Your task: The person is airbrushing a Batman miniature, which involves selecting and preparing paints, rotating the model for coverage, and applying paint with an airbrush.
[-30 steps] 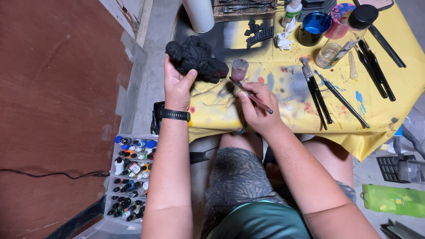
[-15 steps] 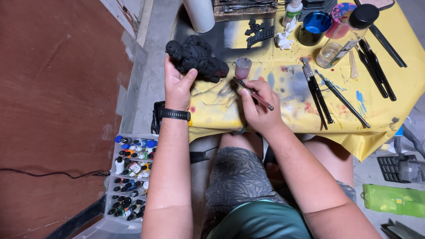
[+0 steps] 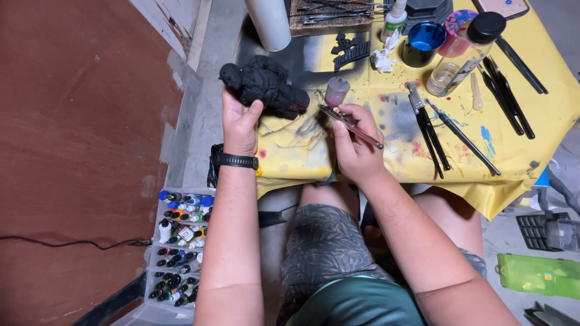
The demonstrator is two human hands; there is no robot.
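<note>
My left hand [image 3: 240,122] grips a black figurine [image 3: 264,84] from below, holding it over the left edge of the yellow-covered table [image 3: 525,151]. A dark watch sits on that wrist. My right hand [image 3: 356,142] holds an airbrush [image 3: 345,118] with a small pinkish paint cup on top. Its nozzle points left, close to the figurine's right side.
Several brushes [image 3: 432,130] lie on the paint-stained cloth. A blue cup [image 3: 423,43], a clear jar with a black lid [image 3: 464,53], a white bottle [image 3: 394,18] and a white cylinder [image 3: 269,23] stand farther back. A tray of paint bottles [image 3: 179,247] sits on the floor left.
Both hands have shifted slightly; the airbrush tip has come closer to the figurine's right side, and the figurine is raised a little off the table edge.
</note>
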